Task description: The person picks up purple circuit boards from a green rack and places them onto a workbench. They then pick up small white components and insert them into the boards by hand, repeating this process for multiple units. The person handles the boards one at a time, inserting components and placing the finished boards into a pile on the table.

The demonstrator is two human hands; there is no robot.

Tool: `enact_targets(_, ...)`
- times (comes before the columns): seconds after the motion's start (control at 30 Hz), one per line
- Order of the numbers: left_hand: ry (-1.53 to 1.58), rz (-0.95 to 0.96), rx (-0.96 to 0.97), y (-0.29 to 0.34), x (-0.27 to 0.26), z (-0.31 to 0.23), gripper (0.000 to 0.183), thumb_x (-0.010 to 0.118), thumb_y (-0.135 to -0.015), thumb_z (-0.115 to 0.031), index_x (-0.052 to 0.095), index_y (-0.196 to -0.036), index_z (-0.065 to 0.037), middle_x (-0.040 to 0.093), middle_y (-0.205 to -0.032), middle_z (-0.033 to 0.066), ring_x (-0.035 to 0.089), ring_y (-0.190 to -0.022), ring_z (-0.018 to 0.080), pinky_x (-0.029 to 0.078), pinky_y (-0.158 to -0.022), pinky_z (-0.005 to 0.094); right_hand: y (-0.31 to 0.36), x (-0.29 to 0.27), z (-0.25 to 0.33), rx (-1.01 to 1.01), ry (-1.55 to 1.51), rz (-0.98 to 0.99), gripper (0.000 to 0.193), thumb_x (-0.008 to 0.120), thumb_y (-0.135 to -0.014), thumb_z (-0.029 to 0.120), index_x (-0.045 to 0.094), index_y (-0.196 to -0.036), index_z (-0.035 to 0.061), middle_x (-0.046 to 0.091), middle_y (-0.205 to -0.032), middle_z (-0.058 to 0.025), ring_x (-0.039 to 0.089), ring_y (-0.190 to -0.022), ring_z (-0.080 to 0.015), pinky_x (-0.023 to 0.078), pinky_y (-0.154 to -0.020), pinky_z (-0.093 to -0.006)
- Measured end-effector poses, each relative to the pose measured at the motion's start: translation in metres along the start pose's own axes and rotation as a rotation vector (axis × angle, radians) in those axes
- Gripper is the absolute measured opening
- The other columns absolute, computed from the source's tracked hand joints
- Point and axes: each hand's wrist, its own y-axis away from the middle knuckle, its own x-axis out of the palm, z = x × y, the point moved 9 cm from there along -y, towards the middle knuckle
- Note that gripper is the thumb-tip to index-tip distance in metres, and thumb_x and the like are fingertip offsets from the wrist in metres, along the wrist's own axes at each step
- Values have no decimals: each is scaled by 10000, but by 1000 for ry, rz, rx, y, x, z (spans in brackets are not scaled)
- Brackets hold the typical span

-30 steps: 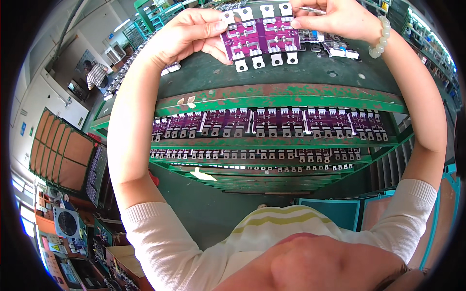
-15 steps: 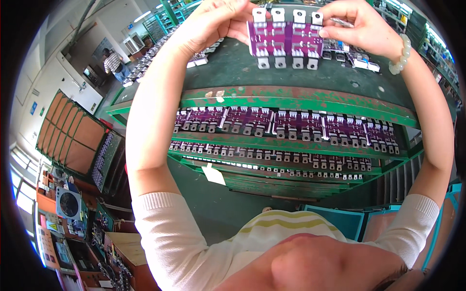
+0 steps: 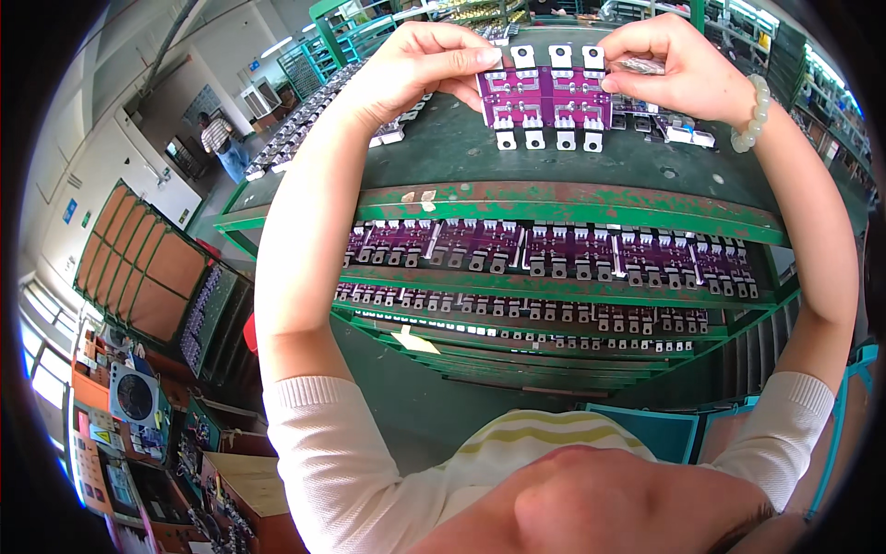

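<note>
Between my hands is a purple circuit board (image 3: 546, 100), held upright over the green rack's top. Metal tabs with holes stick out along its upper and lower edges. My left hand (image 3: 429, 69) pinches the upper left corner, thumb on a tab and fingers partly hidden behind. At the right edge, my right hand (image 3: 669, 74) grips the board between thumb and fingers. A shiny silvery object (image 3: 643, 66) sticks out within the right hand's curled fingers; its kind cannot be made out.
Below, the green metal rack (image 3: 572, 210) has several shelves with rows of similar purple boards (image 3: 568, 255). More parts lie on its top behind my hands. A person (image 3: 220, 138) stands far left. A workbench with a fan (image 3: 135, 393) is at the lower left.
The board and both hands appear slightly lower in the view, as does the rack. My left thumb now lies over the upper left tab. The far person has turned or shifted slightly.
</note>
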Motion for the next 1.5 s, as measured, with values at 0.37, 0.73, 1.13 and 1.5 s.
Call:
enact_targets(0.37, -20, -36, -17, -1, 3, 0, 165, 769, -916, -111, 760, -1049, -13, 770, -969, 94, 742, -831, 171, 616, -778, 307, 0, 1, 16, -23, -55, 43, 245, 802, -881, 75, 728, -1095, -18, 746, -896, -42, 617, -801, -51, 520, -735, -236)
enact_targets(0.73, 4, 55, -45, 0, 13, -7, 810, 885, -704, -52, 528, -1430, -17, 646, -1336, 108, 598, -1244, 182, 485, -1065, 330, 16, -13, 83, -577, 502, -265, 245, 805, -760, 83, 692, -978, 66, 646, -827, -68, 648, -707, -220, 536, -638, -324)
enact_targets(1.13, 66, 129, -89, 5, 25, -2, 787, 854, -696, 129, 470, -1362, -43, 740, -1056, 86, 733, -935, 175, 586, -904, 336, 47, 17, 107, -1095, 1081, -289, 342, 734, -725, 112, 687, -1039, -12, 685, -980, -139, 647, -738, -235, 496, -577, -322)
enact_targets(1.5, 6, 34, -81, 5, 22, -7, 809, 826, -683, 166, 460, -1369, -59, 733, -1072, 77, 722, -954, 155, 581, -880, 320, 41, 8, 105, -991, 990, -285, 303, 727, -724, 122, 695, -1000, 0, 691, -965, -117, 665, -763, -256, 528, -604, -335)
